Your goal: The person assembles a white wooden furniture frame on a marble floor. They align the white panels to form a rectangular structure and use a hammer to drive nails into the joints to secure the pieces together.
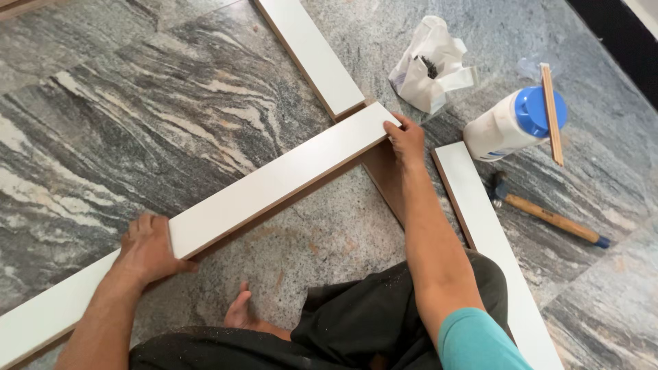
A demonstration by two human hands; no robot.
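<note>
Floor (137, 103): grey stone with wavy light veins, filling the frame.
Long board (274, 181): white-faced with a brown edge, lying on the floor on a slant from the lower left corner up to the centre of the frame.
Second board (312, 51): white, running from the top centre down to meet the upper end of the long board at a corner.
Third board (493, 240): white, lying at the right of the frame and running to the bottom edge, just beside the right forearm.
Left hand (147, 250): at lower left, fingers curled over the near edge of the long board, gripping it.
Right hand (406, 140): at centre, fingers pressed on the upper end of the long board at the corner, thumb side against its end.
Bottle (510, 123): white with a blue cap, lying on its side at upper right, a thin wooden stick (552, 113) resting across the cap.
Hammer (545, 216): wooden handle, on the floor below the bottle.
Bag (428, 65): crumpled white plastic at top centre-right, with small dark bits inside.
Foot (240, 312): bare, at bottom centre beside dark trousers.
</note>
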